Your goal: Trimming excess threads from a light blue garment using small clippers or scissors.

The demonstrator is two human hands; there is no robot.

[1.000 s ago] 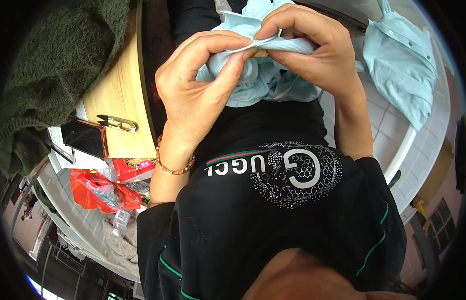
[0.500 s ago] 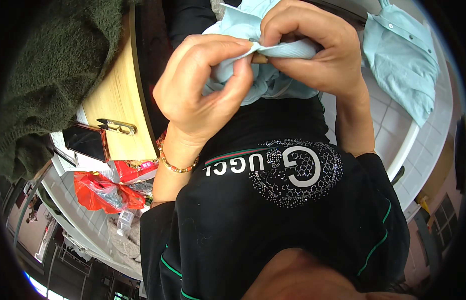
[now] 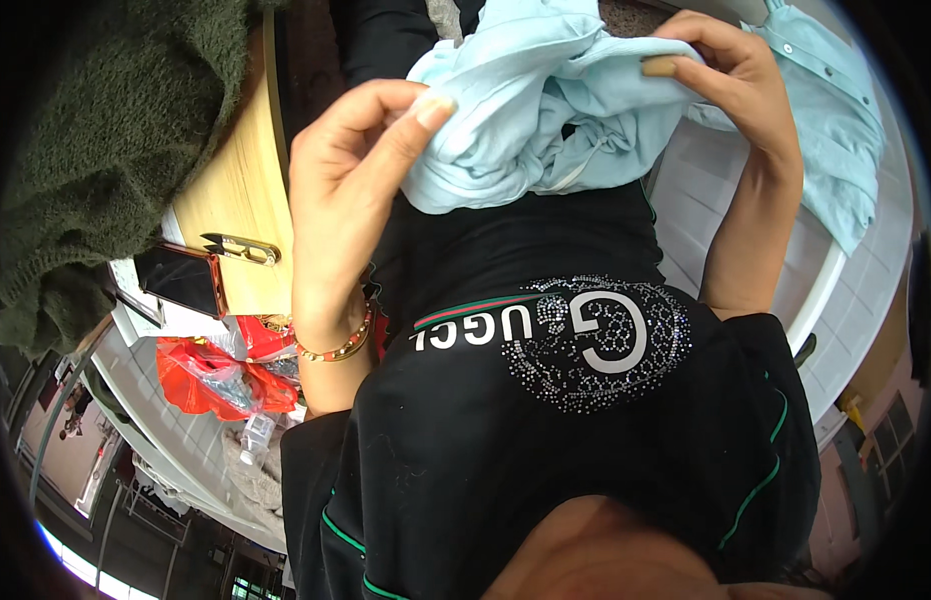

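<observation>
A light blue garment (image 3: 505, 110) is bunched over my lap, its folds gathered around a dark gap in the middle. My left hand (image 3: 360, 150) pinches its left edge between thumb and fingertips. At the upper right, my right hand (image 3: 730, 80) grips the opposite edge, thumb along the cloth and the other fingers partly hidden behind it. The cloth spans the space between the two hands. A thin pale strip or tape shows among the lower folds.
Another light blue buttoned garment (image 3: 830, 120) hangs over a white tray-like surface (image 3: 705, 190) at right. To the left, thread snips (image 3: 240, 248) and a phone (image 3: 180, 280) lie by a wooden board (image 3: 235, 190), beside a dark knitted garment (image 3: 105, 150), a red bag (image 3: 200, 380) and a plastic bottle (image 3: 255, 438).
My hands have moved apart from a close pinch on one edge, the right one going up and right. The garment is now spread wider, showing more of its folds.
</observation>
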